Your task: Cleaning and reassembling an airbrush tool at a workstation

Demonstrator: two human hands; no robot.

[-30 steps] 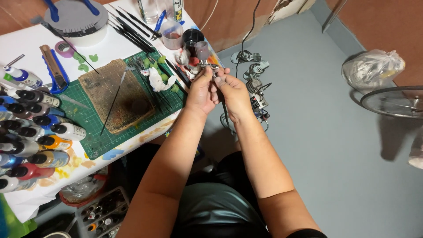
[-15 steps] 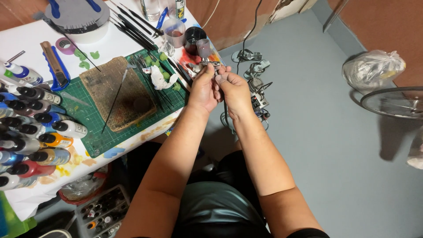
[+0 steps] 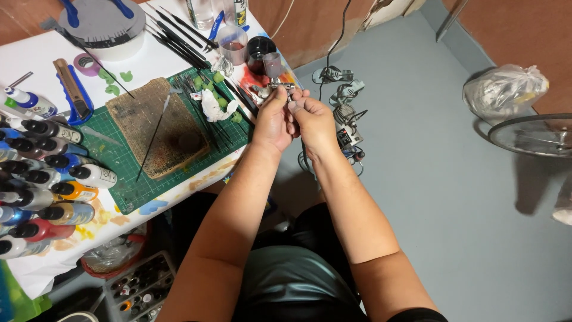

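Both hands meet at the right edge of the white table [image 3: 155,59] and hold a small metal airbrush [image 3: 279,80] with a clear cup on top. My left hand [image 3: 273,119] grips its body from the left. My right hand [image 3: 313,119] pinches it from the right, fingertips at the rear part. The airbrush hangs just past the table corner, above the grey floor. Its lower part is hidden by my fingers.
A green cutting mat [image 3: 167,128] holds a brown stained pad, thin brushes and a crumpled white tissue [image 3: 211,107]. Several paint bottles [image 3: 47,179] lie at the left. A blue utility knife [image 3: 72,89], cups and jars stand at the back. Cables lie on the floor [image 3: 342,113]; a plastic bag [image 3: 503,89] sits at the right.
Both hands and the airbrush have stayed at the table corner; only the fingers shifted slightly on the airbrush.
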